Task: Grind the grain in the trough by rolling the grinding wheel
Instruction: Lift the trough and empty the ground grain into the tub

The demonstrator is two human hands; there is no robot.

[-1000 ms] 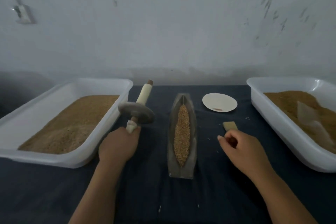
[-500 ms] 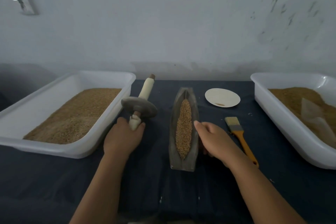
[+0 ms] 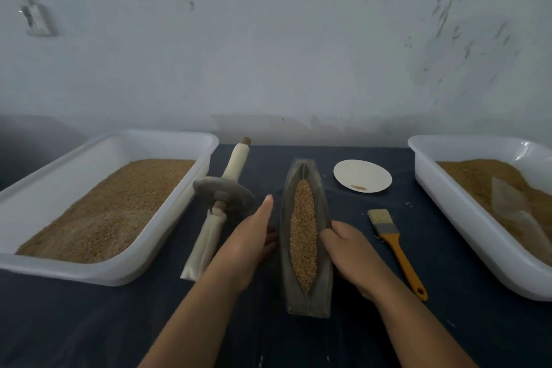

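Grey trough [image 3: 307,302] lengthwise on the dark bench [image 3: 373,331], pointed far end away from the person. Along its groove, a long narrow heap of brown grain [image 3: 303,233], from near the far tip almost to the near end.

Close along the trough's left wall: left hand [image 3: 248,239], fingers straight and together, pointing away from the person, palm toward the trough. Opened flat, nothing held. Palm against the wall or just clear of it: cannot tell, the gap hidden by the hand.

On the trough's right wall, about halfway along: right hand [image 3: 346,245], thumb over the rim beside the grain, other fingers curled down the outer side, gripping the wall.

Left of the trough, just past the left hand: grinding wheel [image 3: 222,193], lying on the bench, in neither hand. Grey disc tilted, axle through it, both handle ends wrapped in cream cloth. Disc edge just beside the left fingertips [image 3: 268,200]; touching or not, unclear.

Further left of the trough: white left tub [image 3: 98,273] with brown fill. Well right of the trough: white right tub [image 3: 454,206], likewise filled.

Between trough and right tub: brush [image 3: 385,225] with orange handle, bristles away from the person, near the right hand. Right of the trough's far tip: small white plate [image 3: 362,176] with a few brown specks.
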